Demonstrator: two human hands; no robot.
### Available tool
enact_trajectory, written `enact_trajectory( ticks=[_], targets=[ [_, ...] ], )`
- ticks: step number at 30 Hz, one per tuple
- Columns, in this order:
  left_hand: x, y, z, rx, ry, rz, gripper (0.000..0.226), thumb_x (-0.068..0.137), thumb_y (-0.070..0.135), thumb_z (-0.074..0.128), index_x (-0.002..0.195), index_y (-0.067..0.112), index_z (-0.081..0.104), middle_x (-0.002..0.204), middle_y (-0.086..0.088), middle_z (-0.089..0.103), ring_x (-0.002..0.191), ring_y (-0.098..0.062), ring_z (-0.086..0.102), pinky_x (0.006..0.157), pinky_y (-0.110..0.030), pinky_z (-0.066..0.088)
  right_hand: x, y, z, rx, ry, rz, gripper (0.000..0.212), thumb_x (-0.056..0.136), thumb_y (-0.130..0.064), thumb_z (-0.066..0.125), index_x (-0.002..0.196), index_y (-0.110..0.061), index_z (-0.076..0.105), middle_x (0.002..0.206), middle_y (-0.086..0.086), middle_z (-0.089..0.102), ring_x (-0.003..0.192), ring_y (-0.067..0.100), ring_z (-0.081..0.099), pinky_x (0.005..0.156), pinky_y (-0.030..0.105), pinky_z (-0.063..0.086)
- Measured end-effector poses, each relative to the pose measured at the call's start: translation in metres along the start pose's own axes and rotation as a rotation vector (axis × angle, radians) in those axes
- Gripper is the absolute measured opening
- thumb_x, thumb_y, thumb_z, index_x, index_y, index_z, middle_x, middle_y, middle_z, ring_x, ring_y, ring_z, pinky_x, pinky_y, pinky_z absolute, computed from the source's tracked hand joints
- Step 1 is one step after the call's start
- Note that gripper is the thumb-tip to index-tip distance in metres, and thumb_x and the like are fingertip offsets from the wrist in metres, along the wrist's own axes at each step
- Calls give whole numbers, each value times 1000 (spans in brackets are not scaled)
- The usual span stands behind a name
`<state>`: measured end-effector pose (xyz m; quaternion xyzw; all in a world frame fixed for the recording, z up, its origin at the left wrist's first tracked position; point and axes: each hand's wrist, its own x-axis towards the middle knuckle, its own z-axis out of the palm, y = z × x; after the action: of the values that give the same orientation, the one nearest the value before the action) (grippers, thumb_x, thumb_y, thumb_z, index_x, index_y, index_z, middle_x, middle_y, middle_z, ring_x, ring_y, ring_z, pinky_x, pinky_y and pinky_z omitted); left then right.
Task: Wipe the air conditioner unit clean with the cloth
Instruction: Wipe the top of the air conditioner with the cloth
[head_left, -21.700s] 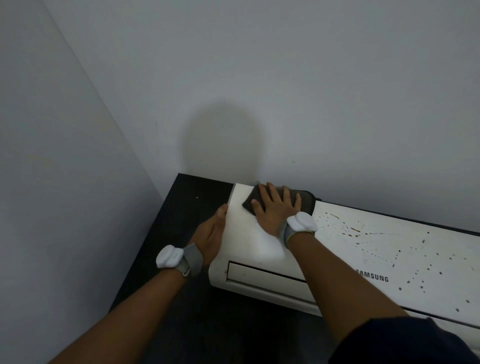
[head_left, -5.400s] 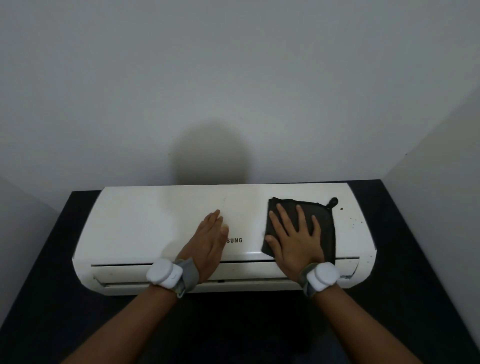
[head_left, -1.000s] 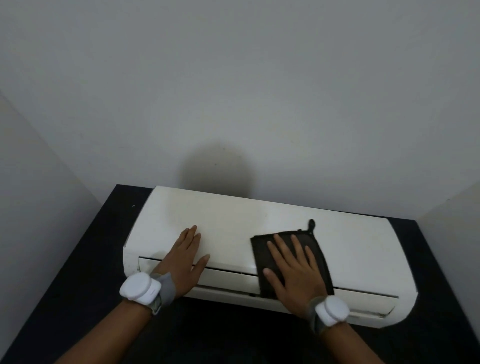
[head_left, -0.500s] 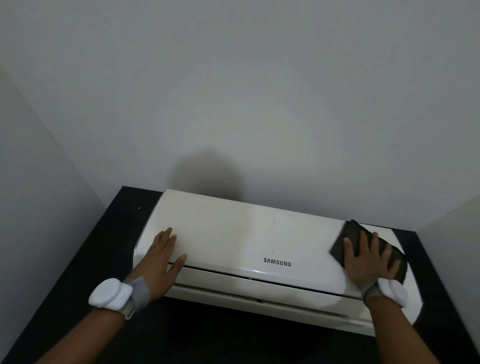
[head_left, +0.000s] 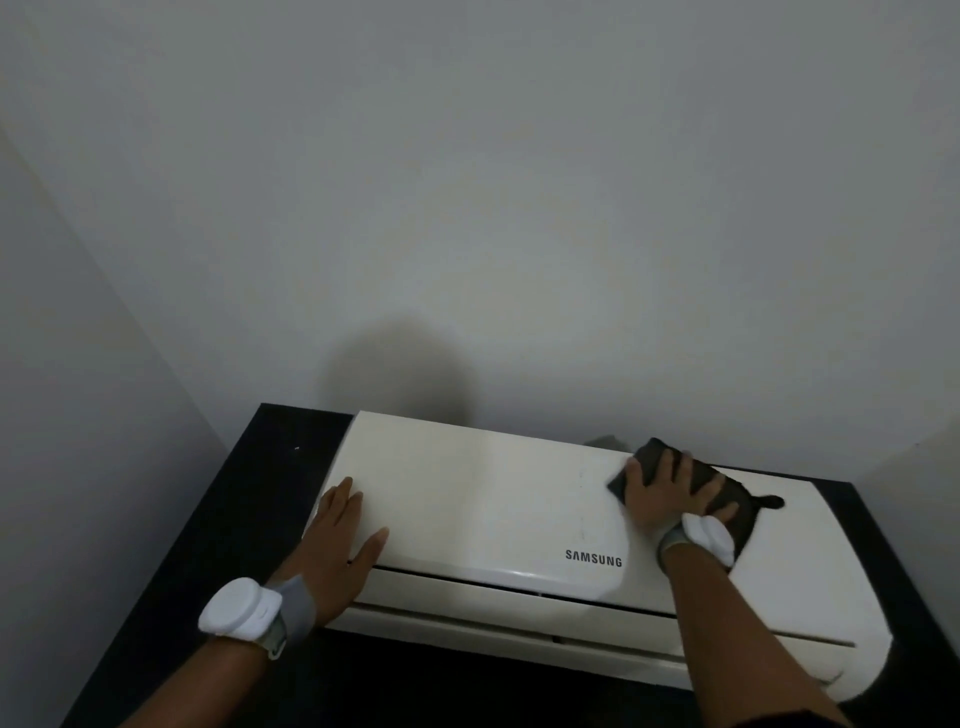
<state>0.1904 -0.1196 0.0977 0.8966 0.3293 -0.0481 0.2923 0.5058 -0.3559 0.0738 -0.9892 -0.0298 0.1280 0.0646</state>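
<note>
A white Samsung air conditioner unit (head_left: 483, 499) lies face up on a black surface (head_left: 249, 499). My left hand (head_left: 337, 540) rests flat on the unit's front left part, fingers straight. My right hand (head_left: 670, 493) presses a dark cloth (head_left: 737, 509) flat against the unit's top, right of the middle and near the back edge. The cloth's small loop sticks out to the right. A white band sits on each wrist.
Grey walls close in behind the unit, on the left (head_left: 78, 415) and at the far right (head_left: 909, 441). The black surface shows along the unit's left end and in front of it.
My right hand with the cloth has slid left from the unit's right end and up toward the back edge. My left hand has stayed on the left part.
</note>
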Motion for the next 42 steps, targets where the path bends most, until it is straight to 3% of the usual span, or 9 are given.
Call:
enact_trajectory(
  ticks=[11, 17, 22, 26, 29, 35, 42],
  targets=[
    [1, -15, -16, 0, 1, 40, 69, 98, 43, 30, 147, 8, -1, 157, -4, -14, 144, -15, -11, 109, -20, -3, -97, -167, 61, -16, 5, -520, 73, 88, -69, 4, 152, -33, 7, 160, -9, 7, 144, 38, -9, 107, 63, -17],
    [1, -32, -30, -18, -32, 33, 58, 102, 29, 25, 147, 9, -5, 157, -5, -14, 144, -16, -12, 108, -18, -6, -142, -215, 85, -29, 41, -734, 75, 85, -68, -1, 151, -34, 8, 160, -9, 7, 145, 38, -7, 102, 59, -27],
    [1, -42, -40, 21, -55, 28, 63, 100, 23, 34, 146, 8, -6, 157, -7, -13, 144, -20, -11, 113, -24, -3, -171, -220, 95, -54, 76, -909, 69, 90, -66, 4, 150, -35, 14, 160, -9, 12, 145, 39, -3, 107, 60, -17],
    [2, -44, -42, 27, -14, 60, 60, 101, 20, 32, 146, 5, -5, 157, -10, -13, 144, -20, -10, 107, -17, -7, -197, -210, 99, -70, 128, -1031, 58, 95, -60, 24, 145, -33, 35, 153, -8, 34, 141, 40, 25, 108, 64, 12],
    [2, -44, -41, -15, -10, 85, 62, 100, 18, 34, 145, 5, -5, 156, -10, -12, 145, -20, -9, 108, -17, -6, -207, -196, 103, -79, 145, -1118, 55, 94, -59, 29, 144, -35, 34, 152, -9, 34, 141, 36, 27, 109, 63, 21],
    [-1, -43, -38, -24, -4, 160, 59, 98, 10, 34, 146, 7, -1, 156, -9, -11, 145, -20, -8, 105, -13, -10, -204, -155, 107, -128, 144, -1250, 59, 94, -59, 32, 149, -36, 24, 158, -12, 18, 145, 32, 15, 114, 61, 14],
    [-1, -48, -46, 35, -42, 145, 60, 100, 13, 31, 144, 5, -10, 155, -10, -15, 145, -20, -9, 102, -12, -12, -195, -148, 102, -138, 141, -1204, 57, 95, -62, 27, 148, -39, 24, 158, -13, 16, 146, 28, 12, 110, 57, 15]
  ],
)
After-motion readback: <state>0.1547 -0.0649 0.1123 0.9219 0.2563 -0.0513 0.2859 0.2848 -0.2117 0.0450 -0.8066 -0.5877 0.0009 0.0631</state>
